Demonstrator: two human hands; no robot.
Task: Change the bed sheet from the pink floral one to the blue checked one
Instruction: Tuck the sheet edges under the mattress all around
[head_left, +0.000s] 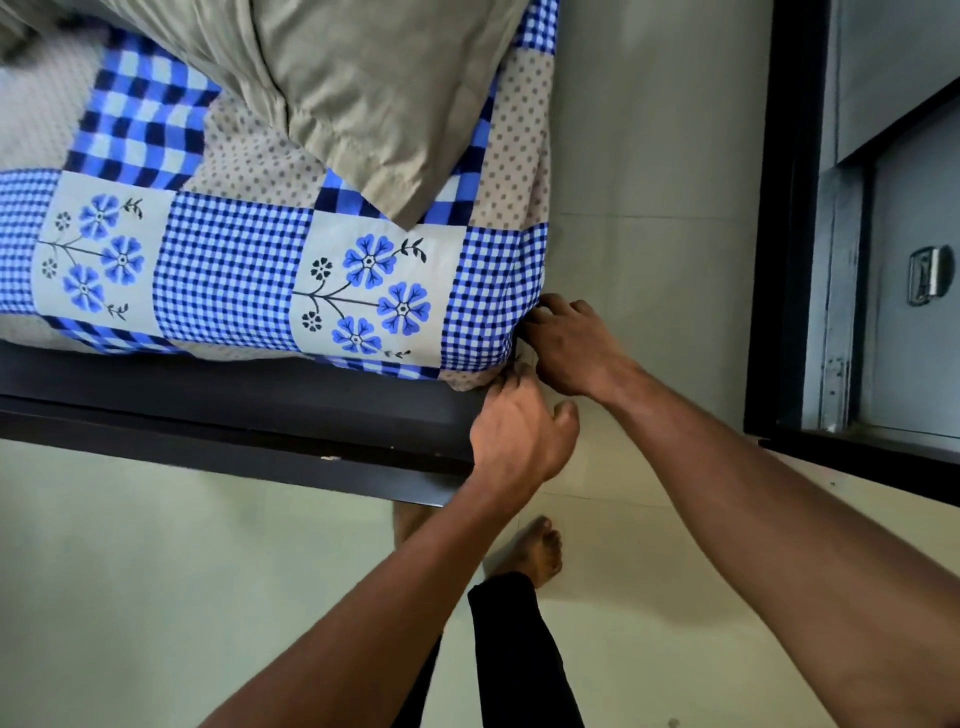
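The blue checked sheet (234, 270), with blue flower and dotted patches, covers the mattress on a dark bed frame (208, 410). Both hands work at the mattress's near right corner. My left hand (519, 431) reaches in from below, its fingertips hidden under the sheet's corner edge. My right hand (571, 348) is against the side of that corner, fingers curled into the checked cloth. No pink floral sheet is in view.
A beige pillow (363, 93) lies on the sheet at the top. Pale tiled floor (649, 182) runs beside and in front of the bed. A dark-framed grey door or cabinet (883, 260) stands at the right. My bare foot (535, 551) is near the bed corner.
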